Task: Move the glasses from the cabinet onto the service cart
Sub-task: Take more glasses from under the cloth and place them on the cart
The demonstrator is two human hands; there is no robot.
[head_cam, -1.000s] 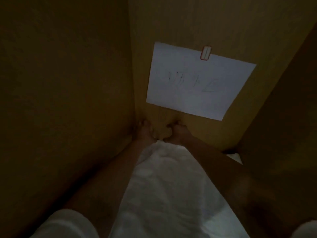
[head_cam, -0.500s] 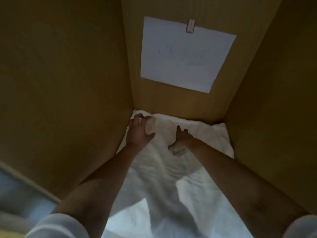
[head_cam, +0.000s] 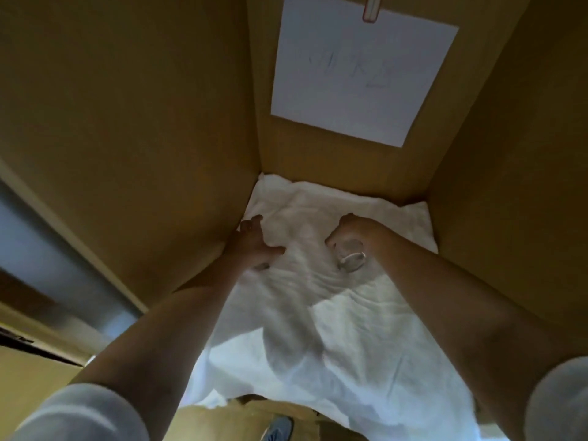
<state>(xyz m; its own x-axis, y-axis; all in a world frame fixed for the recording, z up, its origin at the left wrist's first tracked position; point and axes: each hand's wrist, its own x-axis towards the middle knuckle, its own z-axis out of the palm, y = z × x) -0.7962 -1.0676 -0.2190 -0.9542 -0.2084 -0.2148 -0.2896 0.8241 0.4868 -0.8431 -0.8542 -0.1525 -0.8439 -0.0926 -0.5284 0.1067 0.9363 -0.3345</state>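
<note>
I am reaching with both arms into a brown wooden cabinet (head_cam: 127, 122). Its side walls stand close on my left and right, and its back wall is in front of me. A white sheet of paper (head_cam: 359, 74) hangs on the back wall under a small clip (head_cam: 371, 9), and it has faint writing that I cannot read. A crumpled white cloth (head_cam: 366, 329) covers the shelf. My right hand (head_cam: 353, 233) is curled around a clear glass (head_cam: 351, 261), low over the cloth near the back. My left hand (head_cam: 254, 243) is next to the left wall with the thumb sticking out, and I cannot tell if it holds anything. Down below the shelf edge I see a blue shoe (head_cam: 278, 429).
</note>
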